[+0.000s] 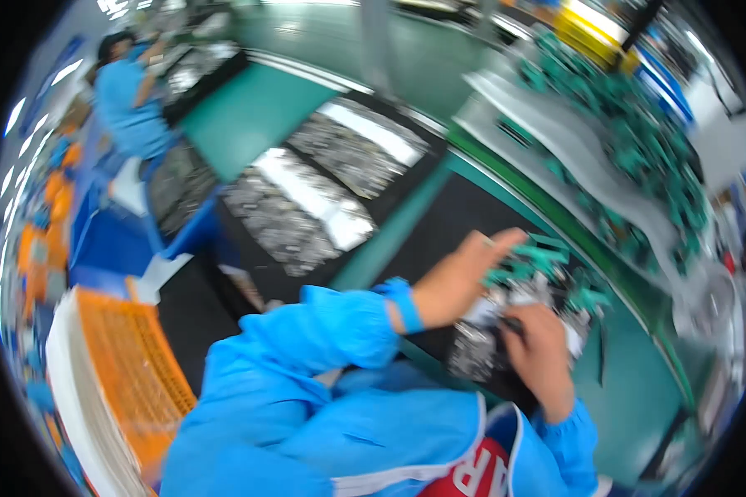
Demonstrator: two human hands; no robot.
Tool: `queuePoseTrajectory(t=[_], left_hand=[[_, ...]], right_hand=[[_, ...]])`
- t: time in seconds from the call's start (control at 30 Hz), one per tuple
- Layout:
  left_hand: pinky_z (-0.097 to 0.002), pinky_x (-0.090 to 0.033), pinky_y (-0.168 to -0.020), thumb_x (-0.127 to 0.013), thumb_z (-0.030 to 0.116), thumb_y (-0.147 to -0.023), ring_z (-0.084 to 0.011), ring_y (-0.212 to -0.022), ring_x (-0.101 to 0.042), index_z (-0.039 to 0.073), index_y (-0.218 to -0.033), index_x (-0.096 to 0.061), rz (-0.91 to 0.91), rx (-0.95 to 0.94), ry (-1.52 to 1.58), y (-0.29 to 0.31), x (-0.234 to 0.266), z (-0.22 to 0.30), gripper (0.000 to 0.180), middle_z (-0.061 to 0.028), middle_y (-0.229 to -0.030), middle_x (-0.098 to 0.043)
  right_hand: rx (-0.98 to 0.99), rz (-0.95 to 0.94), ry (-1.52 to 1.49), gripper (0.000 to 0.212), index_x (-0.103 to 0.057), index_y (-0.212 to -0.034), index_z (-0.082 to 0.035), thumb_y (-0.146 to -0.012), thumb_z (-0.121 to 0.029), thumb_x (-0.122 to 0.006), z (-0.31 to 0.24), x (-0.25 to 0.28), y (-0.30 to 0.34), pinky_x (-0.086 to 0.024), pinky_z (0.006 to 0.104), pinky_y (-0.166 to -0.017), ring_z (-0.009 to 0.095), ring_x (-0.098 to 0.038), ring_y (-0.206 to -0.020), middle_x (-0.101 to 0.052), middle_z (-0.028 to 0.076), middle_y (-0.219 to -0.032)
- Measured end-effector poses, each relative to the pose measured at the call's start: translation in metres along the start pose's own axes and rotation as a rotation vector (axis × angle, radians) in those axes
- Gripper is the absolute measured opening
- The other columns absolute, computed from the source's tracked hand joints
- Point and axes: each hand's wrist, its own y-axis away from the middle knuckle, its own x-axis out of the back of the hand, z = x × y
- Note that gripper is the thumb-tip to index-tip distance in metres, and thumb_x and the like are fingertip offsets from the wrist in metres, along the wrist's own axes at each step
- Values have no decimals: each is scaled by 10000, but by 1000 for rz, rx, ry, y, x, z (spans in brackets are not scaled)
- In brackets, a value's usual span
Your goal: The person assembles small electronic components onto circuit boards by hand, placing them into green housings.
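Note:
Both of my hands are over a pile of small shiny metal parts [477, 352] on the dark mat in front of me. My left hand [456, 282] comes in from the left, its thumb and fingers closed around the edge of some green plastic pieces [530, 261]; motion smears their outline. Just to the right, my right hand [543, 352] has its fingers curled at the pile. Whatever it grips is too blurred and covered to make out. More green pieces [588, 296] lie beyond the right hand. Blue sleeves cover both forearms.
Black trays with silvery parts [298, 211] stand left of centre on the green table. A heap of green plastic pieces [638, 141] fills a raised shelf at right. An orange-covered stack [133, 356] is at left. Another person [128, 103] in blue works at far left.

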Motion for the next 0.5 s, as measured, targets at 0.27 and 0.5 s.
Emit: queuePoseTrajectory(t=[0.27,0.5], left_hand=[[-466,-427,-728,-511,-172,-823,-393,-818,-514,241,-1576,-249,-167,181,196,-1,-8,-12,899,-196,-1007,-415],[-460,-480,-800,-505,-207,-783,-405,-915,-546,253,-1584,-229,-245,229,189,-4,3,-9,963,-230,-1106,-453]], right_hand=[[112,-47,350,268,-582,-897,-53,-650,-11,-679,21,-16,-20,-474,467,-657,353,-580,-797,-573,124,-815],[62,-96,446,212,-579,-862,-40,-676,-4,-675,16,-18,-21,-475,471,-674,353,-599,-814,-588,130,-827]])
